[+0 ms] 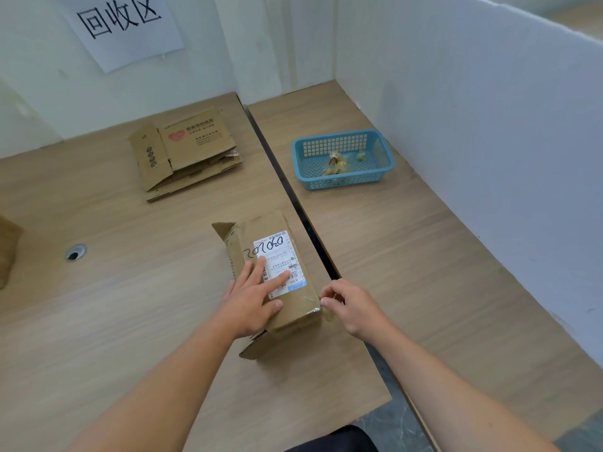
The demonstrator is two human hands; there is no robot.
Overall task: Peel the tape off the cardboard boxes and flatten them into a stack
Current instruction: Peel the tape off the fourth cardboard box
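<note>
A small brown cardboard box (261,233) with a white shipping label lies on the wooden table near its right edge, its end flaps open. My left hand (251,298) presses flat on the box's top, fingers straight across the label. At the box's near right corner, my right hand (349,305) pinches a strip of clear tape (321,308) with thumb and forefinger. Flattened cardboard boxes (186,151) form a stack at the back of the table.
A blue plastic basket (342,158) holding crumpled tape bits sits on the right-hand table. A dark gap runs between the two tables. Another cardboard piece (8,249) shows at the far left edge. A cable hole (75,252) is in the tabletop. White walls enclose the space.
</note>
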